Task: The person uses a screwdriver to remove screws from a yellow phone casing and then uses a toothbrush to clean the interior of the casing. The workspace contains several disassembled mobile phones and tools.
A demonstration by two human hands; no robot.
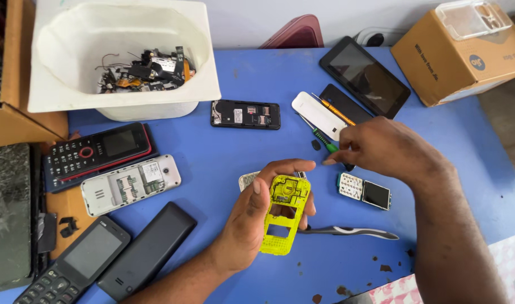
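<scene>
Holding yellow frame (284, 214) upright in left hand (257, 222), long side running up-down, above blue table (224, 152). Right hand (381, 147) just above-right, fingers pinched shut, green screwdriver (325, 143) beside fingertips; held or not, cannot tell.

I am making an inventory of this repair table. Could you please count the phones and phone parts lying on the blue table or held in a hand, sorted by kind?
Phones lying face up with keypad: 2, red-trimmed, black
Opened phones showing insides: 2, silver, black
Black back cover: 1
Yellow phone frame: 1, in left hand
Small circuit board with screen: 1
Tablet: 1
Total: 8
</scene>
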